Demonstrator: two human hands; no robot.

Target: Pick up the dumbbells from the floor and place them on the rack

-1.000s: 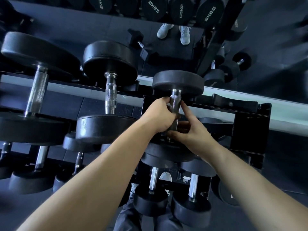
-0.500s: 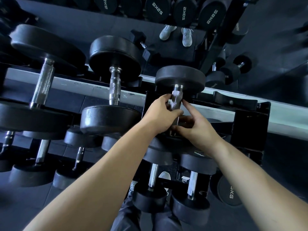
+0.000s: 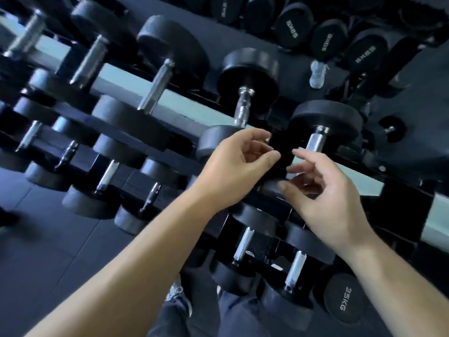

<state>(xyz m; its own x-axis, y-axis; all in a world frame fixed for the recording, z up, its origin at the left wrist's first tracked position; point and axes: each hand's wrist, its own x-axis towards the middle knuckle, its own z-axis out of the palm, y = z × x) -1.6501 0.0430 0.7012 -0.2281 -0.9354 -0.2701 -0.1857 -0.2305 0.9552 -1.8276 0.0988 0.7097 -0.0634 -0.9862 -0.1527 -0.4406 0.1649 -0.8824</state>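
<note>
Place step looks done: dumbbell on rack, hands off.
Left hand & right hand just in front of dumbbell, fingers loosely curled, empty. Next, prob.: down to floor for another.

One head-worn wide-angle view, from just in front of the rack, facing forward and steeply down over its tiers, close to the rack, frame rolled so its rails run diagonally, floor left of the rack
</note>
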